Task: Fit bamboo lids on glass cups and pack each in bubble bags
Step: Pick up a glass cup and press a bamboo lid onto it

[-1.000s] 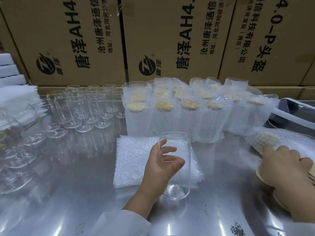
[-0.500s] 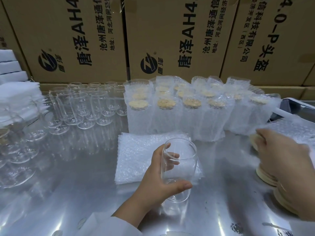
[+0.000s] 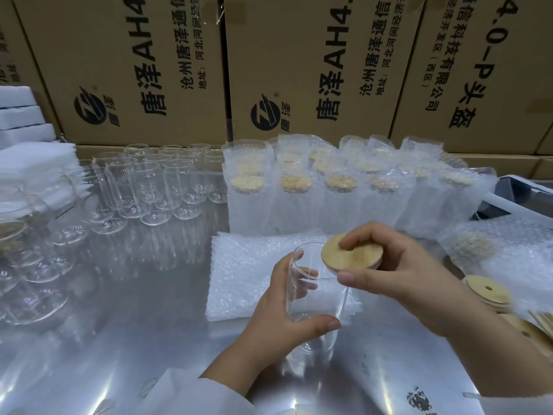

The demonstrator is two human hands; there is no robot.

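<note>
Head view: the left hand point(image 3: 278, 322) grips a cup point(image 3: 323, 304) around its middle, thumb curled across the near side and fingers wrapped round the far side, showing through the glass. The cup stands roughly upright above the table point(image 3: 134, 324), in front of a flat stack of bags point(image 3: 248, 271); whether its base touches the table is unclear. The right hand point(image 3: 407, 274) pinches a lid point(image 3: 359, 256) between thumb and fingers, one fingertip on top near the centre hole. The lid is tilted over the right side of the cup's rim, not seated. Spare lids point(image 3: 490, 289) lie just right of that hand. Behind the bags stand rows of packed cups point(image 3: 299, 199), with bare cups point(image 3: 149, 187) to their left, foam point(image 3: 27, 163) at far left and boxes point(image 3: 134, 70) along the back.
</note>
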